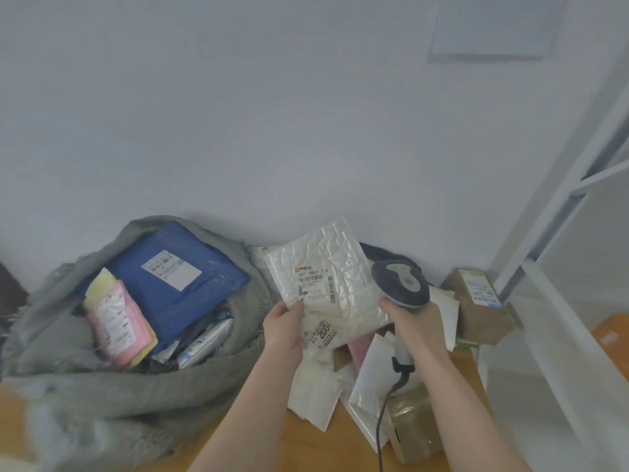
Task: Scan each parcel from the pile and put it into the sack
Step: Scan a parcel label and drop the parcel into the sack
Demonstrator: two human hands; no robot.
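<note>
My left hand (pixel 285 327) grips the lower left corner of a white bubble-mailer parcel (pixel 343 267), held up with its label facing me. In my right hand (pixel 413 323) is a grey barcode scanner (pixel 400 284), its head just right of the parcel's label. The scanner's black cable hangs down past my right forearm. To the left lies the open grey sack (pixel 68 393), holding a blue parcel (pixel 177 277), a pink and yellow parcel (pixel 117 321) and smaller packets. Beneath my hands is the pile of parcels (pixel 340 386), white mailers and paper packets.
A brown cardboard box (pixel 476 308) stands at the right against a white shelf frame (pixel 551 233). Another tape-wrapped box (pixel 412 424) lies near my right forearm. The floor (pixel 306 444) is orange-brown wood. A pale wall rises behind everything.
</note>
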